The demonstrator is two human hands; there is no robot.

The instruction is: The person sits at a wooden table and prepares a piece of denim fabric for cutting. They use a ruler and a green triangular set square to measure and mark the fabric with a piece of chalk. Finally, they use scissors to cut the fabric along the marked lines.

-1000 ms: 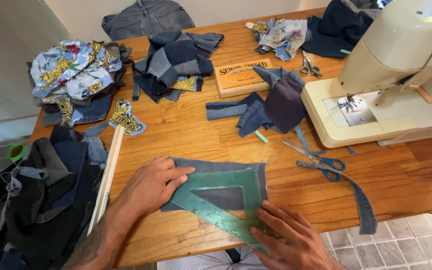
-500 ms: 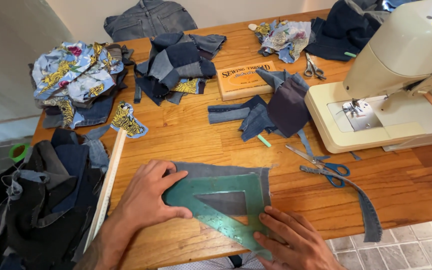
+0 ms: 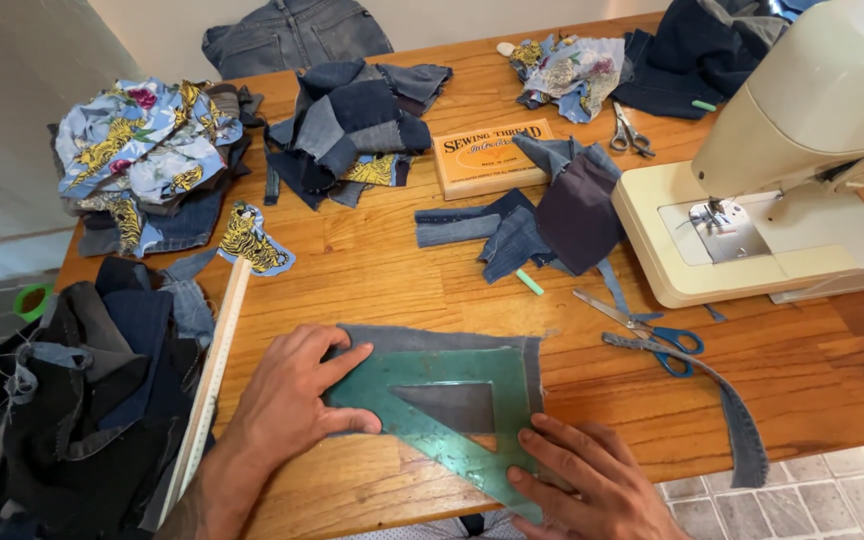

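Two flat, open hands, left (image 3: pixel 287 400) and right (image 3: pixel 592 485), press a triangle (image 3: pixel 432 415) onto denim (image 3: pixel 432 340); its long edge probably slopes toward lower right.

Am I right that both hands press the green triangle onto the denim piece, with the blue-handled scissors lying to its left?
Not quite: the head view shows the blue-handled scissors lying to the right of the green triangle, toward the sewing machine. The rest holds: the left hand and right hand both press the triangle onto the denim piece.
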